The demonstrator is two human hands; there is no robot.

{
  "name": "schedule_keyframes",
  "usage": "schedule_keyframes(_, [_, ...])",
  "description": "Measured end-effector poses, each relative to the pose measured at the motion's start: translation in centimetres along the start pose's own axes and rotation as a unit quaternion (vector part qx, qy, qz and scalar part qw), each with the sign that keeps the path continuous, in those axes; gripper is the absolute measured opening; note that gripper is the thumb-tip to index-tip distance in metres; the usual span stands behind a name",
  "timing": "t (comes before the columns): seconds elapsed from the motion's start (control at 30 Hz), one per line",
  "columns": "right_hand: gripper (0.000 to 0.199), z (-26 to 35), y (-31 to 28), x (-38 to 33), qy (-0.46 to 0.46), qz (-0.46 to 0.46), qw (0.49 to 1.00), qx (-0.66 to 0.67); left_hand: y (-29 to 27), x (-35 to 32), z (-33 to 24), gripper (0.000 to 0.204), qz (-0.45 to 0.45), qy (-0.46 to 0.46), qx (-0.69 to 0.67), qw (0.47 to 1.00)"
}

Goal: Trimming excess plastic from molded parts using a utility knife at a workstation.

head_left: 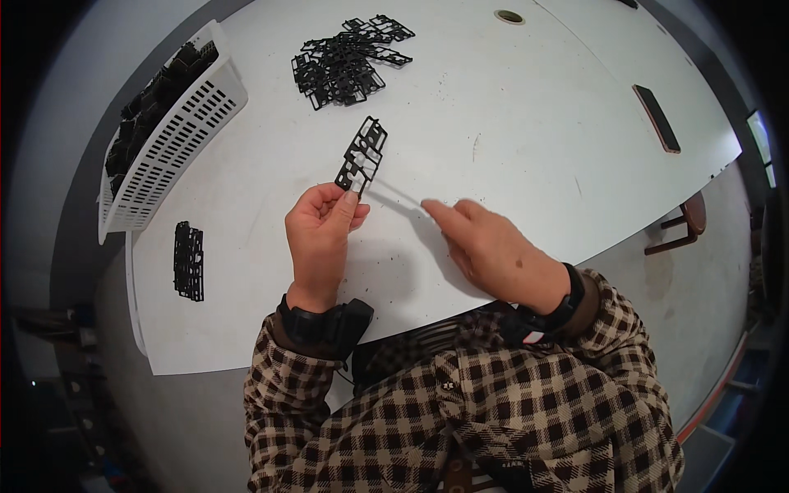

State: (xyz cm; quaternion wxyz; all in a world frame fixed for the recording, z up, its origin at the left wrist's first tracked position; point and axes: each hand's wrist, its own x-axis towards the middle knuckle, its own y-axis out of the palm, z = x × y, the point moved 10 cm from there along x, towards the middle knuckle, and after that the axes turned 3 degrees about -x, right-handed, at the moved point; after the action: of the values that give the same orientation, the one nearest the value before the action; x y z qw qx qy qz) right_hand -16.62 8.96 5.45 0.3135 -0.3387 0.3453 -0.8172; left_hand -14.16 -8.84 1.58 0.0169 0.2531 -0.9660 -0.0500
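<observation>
My left hand [322,220] pinches the lower end of a flat black plastic frame [362,154] between thumb and fingers. The frame has several openings and is held tilted above the white table. To the right, my right hand [497,251] is closed around a thin, pale rod-like tool [399,194]. Its tip reaches toward the frame's lower right edge; whether it touches cannot be made out, and its exact kind is blurred. Beyond my hands lies a heap of similar black frames [341,70]. A small stack of black frames [189,261] rests on the table to my left.
A white slotted basket [177,135] full of black parts stands tilted at the table's left edge. A roll of tape [509,16] lies at the far side, and a phone [656,119] at the right. Beyond the right table edge is a brown stool [686,222]. Small dark crumbs dot the white table [509,107].
</observation>
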Motion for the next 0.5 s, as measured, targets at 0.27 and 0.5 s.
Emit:
schedule_keyframes(0.27, [0.05, 0.3, 2.2, 0.3, 0.003, 0.099, 0.995, -0.019, -0.2, 0.5, 1.2, 0.013, 0.018, -0.008, 0.001, 1.0])
schedule_keyframes(0.5, [0.05, -0.6, 2.4, 0.8, -0.018, 0.1, 0.993, -0.051, 0.1, 0.6, 1.8, 0.011, 0.028, -0.028, 0.005, 0.999])
